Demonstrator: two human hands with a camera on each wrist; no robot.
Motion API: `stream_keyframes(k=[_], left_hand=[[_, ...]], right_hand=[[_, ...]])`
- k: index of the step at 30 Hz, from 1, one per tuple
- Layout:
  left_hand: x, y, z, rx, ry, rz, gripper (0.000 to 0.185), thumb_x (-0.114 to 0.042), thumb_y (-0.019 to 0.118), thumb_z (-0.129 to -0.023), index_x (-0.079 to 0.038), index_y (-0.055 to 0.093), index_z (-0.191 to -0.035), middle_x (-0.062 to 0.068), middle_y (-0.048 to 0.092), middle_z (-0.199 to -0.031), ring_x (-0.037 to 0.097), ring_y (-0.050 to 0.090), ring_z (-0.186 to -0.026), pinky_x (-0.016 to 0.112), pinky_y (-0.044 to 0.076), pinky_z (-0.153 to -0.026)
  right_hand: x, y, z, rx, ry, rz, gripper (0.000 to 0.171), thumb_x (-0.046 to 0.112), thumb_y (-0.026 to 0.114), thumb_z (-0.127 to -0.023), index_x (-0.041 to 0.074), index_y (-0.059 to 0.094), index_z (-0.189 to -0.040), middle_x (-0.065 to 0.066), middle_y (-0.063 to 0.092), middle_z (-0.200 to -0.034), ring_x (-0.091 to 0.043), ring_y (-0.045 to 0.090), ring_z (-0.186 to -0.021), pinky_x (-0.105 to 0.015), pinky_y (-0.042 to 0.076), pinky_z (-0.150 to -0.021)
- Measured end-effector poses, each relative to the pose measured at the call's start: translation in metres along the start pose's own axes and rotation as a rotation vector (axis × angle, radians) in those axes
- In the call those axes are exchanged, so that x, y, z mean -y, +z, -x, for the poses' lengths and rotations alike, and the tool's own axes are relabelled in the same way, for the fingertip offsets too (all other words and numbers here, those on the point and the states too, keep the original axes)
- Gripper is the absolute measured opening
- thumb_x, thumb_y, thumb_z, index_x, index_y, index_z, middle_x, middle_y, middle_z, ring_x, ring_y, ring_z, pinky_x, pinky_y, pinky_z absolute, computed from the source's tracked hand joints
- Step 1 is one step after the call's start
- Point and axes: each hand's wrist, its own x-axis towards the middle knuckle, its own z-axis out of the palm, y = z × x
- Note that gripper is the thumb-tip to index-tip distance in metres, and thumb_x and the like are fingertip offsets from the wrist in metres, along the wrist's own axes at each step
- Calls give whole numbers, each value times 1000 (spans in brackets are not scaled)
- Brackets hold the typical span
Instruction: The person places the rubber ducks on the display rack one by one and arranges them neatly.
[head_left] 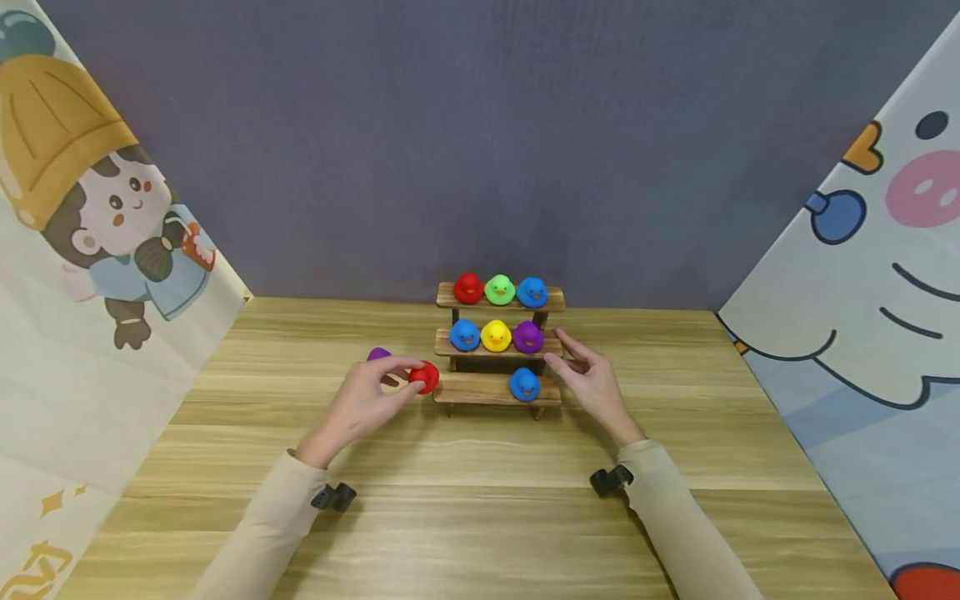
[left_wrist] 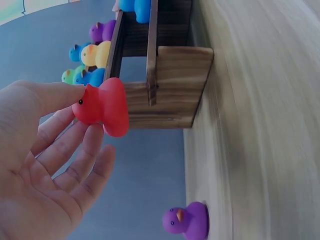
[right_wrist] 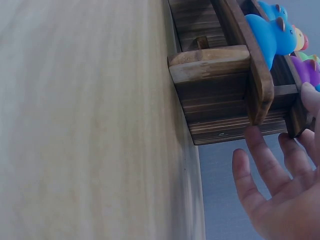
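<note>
Red duck (head_left: 424,377) sits pinched in the left hand (head_left: 369,402), thumb on its head side and fingertips (left_wrist: 92,137) under the body, held just off the left end of the wooden stepped shelf (head_left: 497,390). In the left wrist view the duck (left_wrist: 102,106) is level with the bottom step and close beside its end, beak pointing away from the shelf toward the palm; whether it touches the wood I cannot tell. The bottom step's free space lies to the duck's right, between it and the blue duck (head_left: 524,384) standing on that step. Left hand is clearly the nearer one to the red duck. Right hand (head_left: 588,379) is at the opposite, right end of the shelf, fingers (right_wrist: 262,155) straight and spread, tips at or just beside the end of the middle and bottom steps, holding nothing. Purple duck (head_left: 378,354) stands on the desk (head_left: 480,500) just behind the left hand, apart from the shelf. Middle step carries blue, yellow and purple ducks; top step carries red, green and blue. Both sleeves are beige, each with a black wrist mount.
</note>
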Motion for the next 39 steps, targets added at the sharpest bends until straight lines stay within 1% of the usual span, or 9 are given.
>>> stream_keyframes(k=[5,10,14,19,22,26,29,33,39], left_hand=[[-6,8,-5,20,20,31,25,-13,82,-93,-11,81,-118,4,82,-107,23,73,-97,43,63,-86],[-11,21,-9,61,22,44,25,-15,81,-94,-12,80,-119,2,82,-112,20,74,-98,40,64,-87],[-19,30,-12,86,47,67,26,-14,80,-95,-11,79,-121,5,81,-114,19,75,-96,42,64,-88],[-27,41,-18,110,46,79,25,-15,80,-96,-12,78,-121,4,81,-114,17,75,-93,36,64,-84],[-30,48,-22,112,55,76,24,-16,80,-96,-14,78,-120,1,81,-110,15,75,-93,31,63,-82],[-32,57,-27,128,77,85,23,-17,80,-96,-14,79,-119,1,81,-105,13,76,-91,27,63,-82],[-33,61,-29,142,79,92,22,-18,79,-97,-15,79,-119,0,81,-103,11,76,-89,24,63,-81],[-35,65,-32,134,83,84,23,-18,79,-97,-15,80,-119,1,82,-106,10,76,-89,25,63,-81],[-40,70,-37,129,88,90,25,-16,79,-96,-13,80,-121,4,82,-113,14,77,-93,27,63,-83]], right_hand=[[1,0,0,0,-1,-2,59,29,76,-102,12,56,-155,-10,54,-160,-37,72,-121,-14,58,-91],[-1,0,0,3,0,-5,59,29,75,-102,13,56,-155,-10,53,-161,-38,71,-123,-13,57,-92],[-1,0,0,4,-3,-14,58,27,75,-102,13,56,-155,-9,53,-161,-39,71,-122,-13,57,-91],[0,-1,0,10,-1,-7,59,29,75,-102,14,55,-156,-9,52,-161,-38,71,-123,-13,57,-91],[1,-1,0,11,2,-1,60,31,75,-102,14,55,-156,-9,53,-161,-38,71,-123,-13,57,-90],[1,-1,0,10,1,1,59,30,75,-102,13,56,-155,-9,53,-161,-39,71,-123,-14,58,-90],[1,0,0,15,-1,-3,59,28,75,-102,12,55,-155,-10,53,-161,-40,71,-123,-14,58,-91],[1,0,0,17,4,-7,59,28,75,-102,13,55,-155,-9,52,-162,-39,71,-122,-14,58,-90],[3,-1,1,15,3,-2,59,30,75,-102,15,55,-156,-7,53,-162,-36,72,-121,-13,57,-90]])
